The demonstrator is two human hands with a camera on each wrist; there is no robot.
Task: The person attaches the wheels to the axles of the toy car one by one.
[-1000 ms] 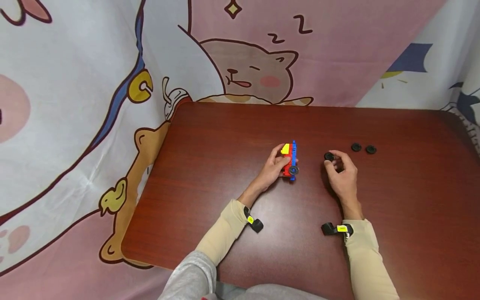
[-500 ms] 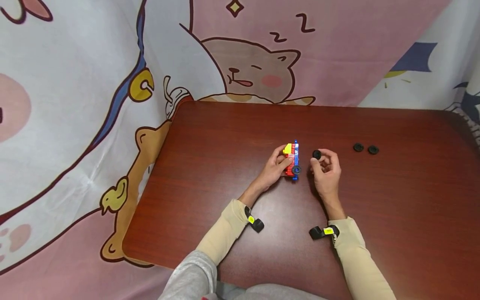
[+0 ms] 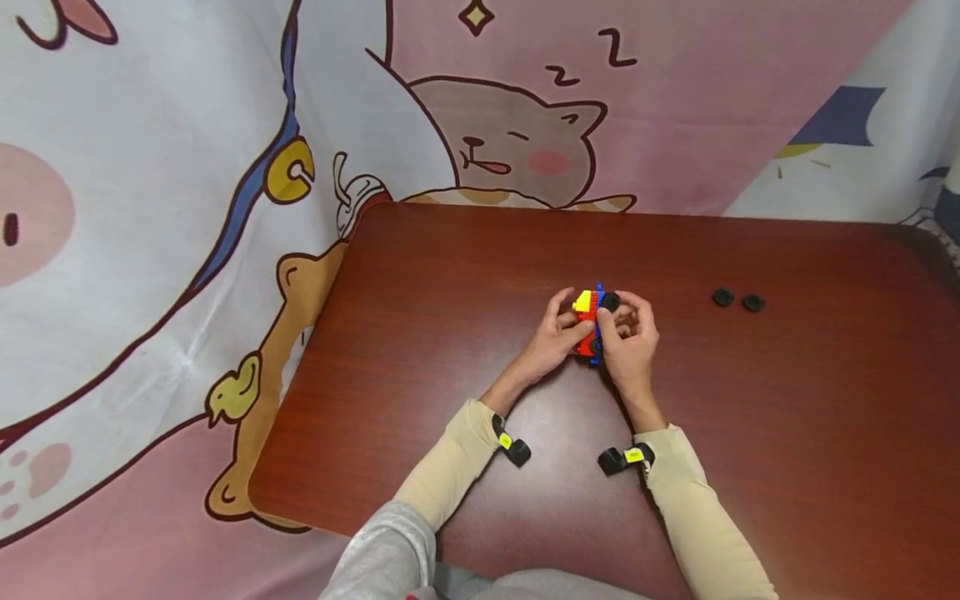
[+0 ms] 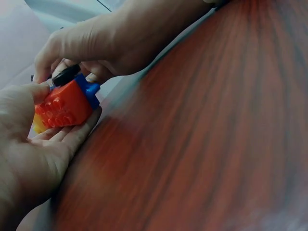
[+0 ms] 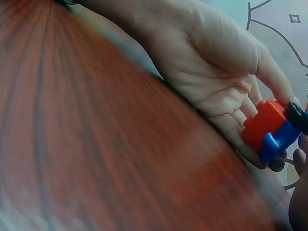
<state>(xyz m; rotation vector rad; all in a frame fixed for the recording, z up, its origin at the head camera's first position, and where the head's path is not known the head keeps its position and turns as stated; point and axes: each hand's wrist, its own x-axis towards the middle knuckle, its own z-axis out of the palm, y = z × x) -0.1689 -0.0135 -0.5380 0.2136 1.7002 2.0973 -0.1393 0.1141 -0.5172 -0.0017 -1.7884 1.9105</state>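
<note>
My left hand [image 3: 551, 343] grips a toy car of red, yellow and blue building blocks [image 3: 587, 340], held above the table. One black wheel [image 4: 66, 75] sits on the car's blue base at the near end, clear in the left wrist view. With thumb and fingers, my right hand [image 3: 632, 350] pinches another black wheel [image 3: 611, 302] against the blue side at the far end. Whether that wheel is seated on its axle cannot be seen. In the right wrist view the car's red block [image 5: 267, 120] rests against my left fingers.
Two loose black wheels, one on the left [image 3: 723, 297] and one on the right [image 3: 753, 302], lie on the brown table [image 3: 420, 350] to the right of my hands. A cartoon-printed curtain [image 3: 510, 142] hangs behind the table and along its left side.
My right hand has moved left with the pinched wheel, from apart to touching the toy car. The left hand keeps its grip, nearly in place.
</note>
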